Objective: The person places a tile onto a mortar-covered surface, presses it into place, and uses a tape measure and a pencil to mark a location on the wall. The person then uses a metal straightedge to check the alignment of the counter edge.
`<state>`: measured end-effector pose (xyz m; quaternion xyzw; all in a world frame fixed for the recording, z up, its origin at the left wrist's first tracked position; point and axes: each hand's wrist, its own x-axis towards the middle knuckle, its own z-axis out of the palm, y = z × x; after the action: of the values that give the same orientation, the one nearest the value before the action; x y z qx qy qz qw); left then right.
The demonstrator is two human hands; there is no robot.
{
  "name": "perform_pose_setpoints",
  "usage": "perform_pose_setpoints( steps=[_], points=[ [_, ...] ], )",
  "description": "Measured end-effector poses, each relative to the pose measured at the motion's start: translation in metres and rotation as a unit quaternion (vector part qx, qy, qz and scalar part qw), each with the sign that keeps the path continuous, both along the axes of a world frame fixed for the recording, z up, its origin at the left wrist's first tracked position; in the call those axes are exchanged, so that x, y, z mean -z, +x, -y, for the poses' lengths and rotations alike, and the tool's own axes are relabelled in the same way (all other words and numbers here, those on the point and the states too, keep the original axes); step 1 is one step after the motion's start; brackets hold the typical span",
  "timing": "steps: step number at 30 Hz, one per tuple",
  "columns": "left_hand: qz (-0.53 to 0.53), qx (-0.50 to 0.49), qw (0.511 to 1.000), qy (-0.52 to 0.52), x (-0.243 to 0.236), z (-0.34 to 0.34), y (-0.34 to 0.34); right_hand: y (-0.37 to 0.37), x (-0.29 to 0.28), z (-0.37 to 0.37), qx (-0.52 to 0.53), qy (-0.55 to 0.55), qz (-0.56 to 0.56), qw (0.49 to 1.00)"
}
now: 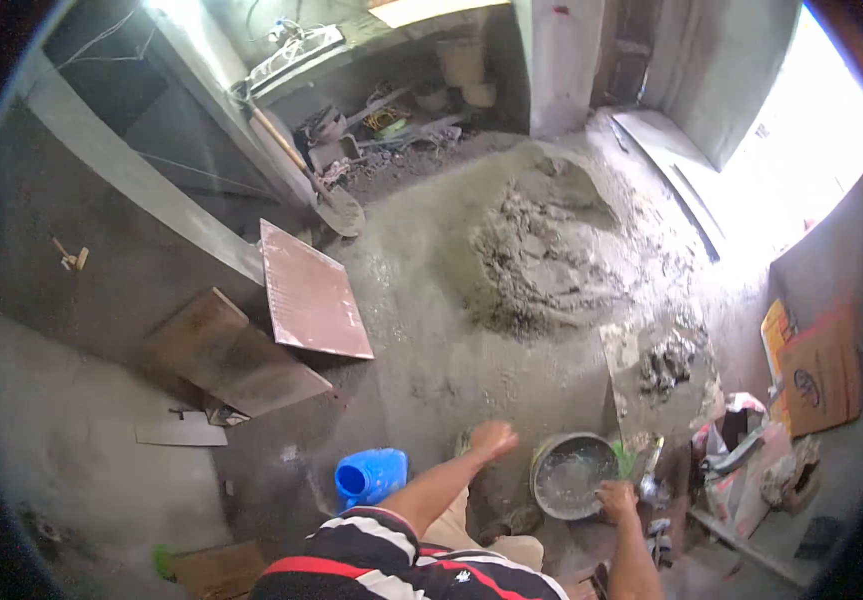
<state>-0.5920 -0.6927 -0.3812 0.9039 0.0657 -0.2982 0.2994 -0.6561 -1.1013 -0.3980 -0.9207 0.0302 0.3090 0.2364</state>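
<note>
My right hand (616, 499) is closed on the rim of a round dark bucket (540, 492), at its lower right side. Greyish, wet-looking contents show inside the bucket. To the left, my left hand (493, 440) is held above the floor, its fingers curled closed; whatever they hold, if anything, is hidden. A blue plastic jug (383, 474) with a wide opening lies near my left forearm. Just beyond the bucket, a flat mortar-smeared board (626, 385) carries a lump of wet grey mortar (667, 362).
A large heap of wet mortar (546, 255) spreads over the floor ahead. A pinkish tile (313, 295) and a brown board (241, 355) lean at left; a shovel (296, 160) rests behind them. Bags (756, 465) and a cardboard box (821, 372) crowd the right.
</note>
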Motion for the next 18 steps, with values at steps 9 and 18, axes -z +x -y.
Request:
perform_pose_setpoints(
  steps=[9, 18],
  points=[
    [-0.037, -0.225, 0.967, -0.117, 0.088, -0.267, -0.108, 0.108, -0.018, -0.068, -0.414, -0.228, 0.131, 0.871],
    [-0.089, -0.398, 0.913, -0.008, 0.037, -0.356, -0.181, 0.221, 0.028, -0.146, -0.210, 0.034, -0.139, 0.967]
  ],
)
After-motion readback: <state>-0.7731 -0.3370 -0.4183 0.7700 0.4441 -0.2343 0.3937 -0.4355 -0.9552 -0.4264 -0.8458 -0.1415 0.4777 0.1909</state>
